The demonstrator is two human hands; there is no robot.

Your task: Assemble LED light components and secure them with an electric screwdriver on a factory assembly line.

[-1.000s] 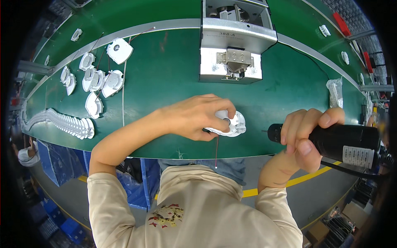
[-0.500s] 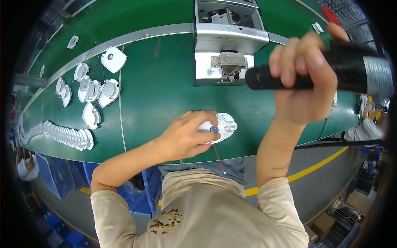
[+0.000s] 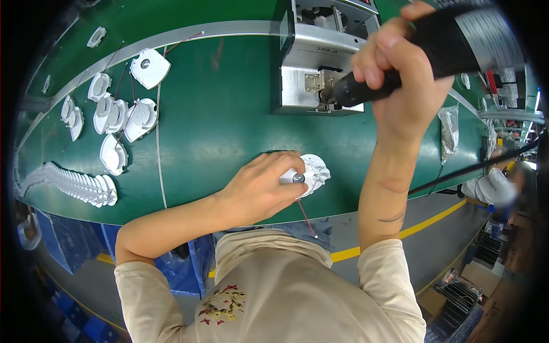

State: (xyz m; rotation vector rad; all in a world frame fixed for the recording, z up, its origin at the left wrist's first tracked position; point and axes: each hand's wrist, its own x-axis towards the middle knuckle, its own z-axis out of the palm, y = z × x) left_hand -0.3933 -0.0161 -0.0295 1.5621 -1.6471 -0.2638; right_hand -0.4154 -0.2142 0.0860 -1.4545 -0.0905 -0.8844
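Observation:
My left hand [image 3: 257,186] is closed round a white plastic housing [image 3: 315,171] on the green bench top. A small round metal part [image 3: 298,178] shows at its middle, between my thumb and fingers. From the housing a thin red wire [image 3: 307,218] hangs over the bench's front edge. Raised at the right, my right hand [image 3: 409,74] grips a black electric screwdriver [image 3: 446,43], held tilted. Its nose is at the outlet block of a metal screw feeder [image 3: 320,57]; whether the bit touches a screw is too small to make out.
Several white housings with wires [image 3: 142,119] lie on the left of the bench. Nearer the front left is a curved row of nested white parts [image 3: 74,186]. A clear bag [image 3: 449,134] lies at the right, and another person [image 3: 492,186] sits beyond it.
My right hand has brought the screwdriver's nose down and left, onto the feeder's outlet block. My left hand keeps its hold on the housing. The whole view has shifted slightly.

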